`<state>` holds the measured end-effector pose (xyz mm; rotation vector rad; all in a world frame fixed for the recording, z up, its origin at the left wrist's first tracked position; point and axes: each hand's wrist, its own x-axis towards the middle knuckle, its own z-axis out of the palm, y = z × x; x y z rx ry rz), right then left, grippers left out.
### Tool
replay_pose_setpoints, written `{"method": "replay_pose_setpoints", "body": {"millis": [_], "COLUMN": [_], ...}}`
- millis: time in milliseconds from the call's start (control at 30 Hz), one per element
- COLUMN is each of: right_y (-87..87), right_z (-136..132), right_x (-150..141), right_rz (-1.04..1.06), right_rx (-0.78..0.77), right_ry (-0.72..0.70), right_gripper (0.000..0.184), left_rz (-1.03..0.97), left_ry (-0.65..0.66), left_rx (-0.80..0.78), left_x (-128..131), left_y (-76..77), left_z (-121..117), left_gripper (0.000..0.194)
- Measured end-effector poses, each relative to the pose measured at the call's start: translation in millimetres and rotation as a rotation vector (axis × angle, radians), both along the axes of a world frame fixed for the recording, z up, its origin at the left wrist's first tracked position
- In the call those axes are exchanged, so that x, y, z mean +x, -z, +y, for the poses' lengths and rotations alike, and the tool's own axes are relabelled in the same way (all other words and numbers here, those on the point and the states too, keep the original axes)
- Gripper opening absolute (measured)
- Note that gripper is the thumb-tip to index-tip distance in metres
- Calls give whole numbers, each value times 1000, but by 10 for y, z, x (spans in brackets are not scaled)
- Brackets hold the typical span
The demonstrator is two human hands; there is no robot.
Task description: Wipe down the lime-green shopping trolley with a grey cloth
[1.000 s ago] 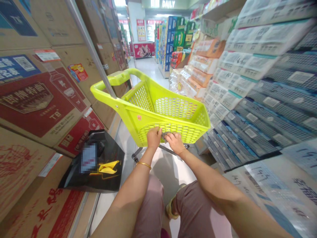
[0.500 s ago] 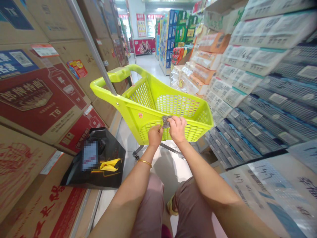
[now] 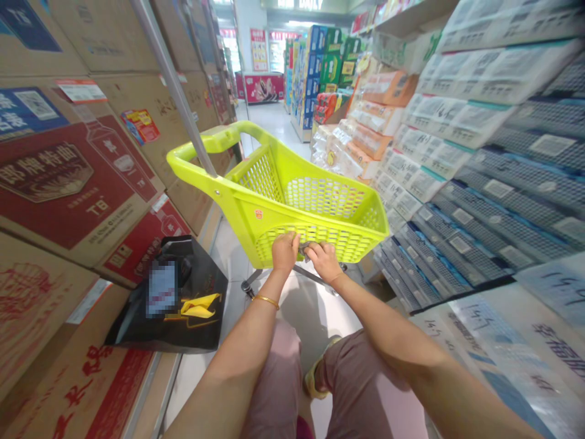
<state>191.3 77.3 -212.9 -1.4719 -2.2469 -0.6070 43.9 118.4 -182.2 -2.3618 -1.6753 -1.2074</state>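
A lime-green shopping cart (image 3: pixel 242 198) with perforated basket walls stands in front of me, its handle toward the left. My right hand (image 3: pixel 323 259) is closed on a small grey cloth (image 3: pixel 304 249) at the lower part of the near basket wall. Just to the left, my left hand (image 3: pixel 286 250) is closed with its fingertips at the wall's holes. What those fingers grip, if anything, is hidden. The cloth's left end reaches close to my left hand.
Stacked cartons (image 3: pixel 59 171) line the left side. A black bag (image 3: pixel 192 323) with a yellow piece (image 3: pixel 201 306) lies by them on the floor. A metal pole (image 3: pixel 176 88) slants past the cart handle. Packs of paper (image 3: pixel 457 238) are piled on the right.
My right hand has moved down with the grey cloth, from near the basket's rim to lower on the perforated wall. My left hand stays nearly in place.
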Motion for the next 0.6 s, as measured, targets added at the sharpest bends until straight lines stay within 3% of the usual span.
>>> {"method": "replay_pose_setpoints", "body": {"millis": [367,467,600], "right_y": [-652,-622,-420], "right_z": [240,262,200], "right_x": [-214,-227,-187], "right_rz": [352,335,254], "right_rx": [444,423,234], "right_ry": [177,160,127], "right_gripper": [31,30,27], "left_rz": [6,-3,-11], "left_ry": [3,9,14], "left_rx": [-26,-40,-71], "left_x": [8,-3,-10], "left_y": [7,-13,-12], "left_z": [-3,-9,2], "left_gripper": [27,29,26]}}
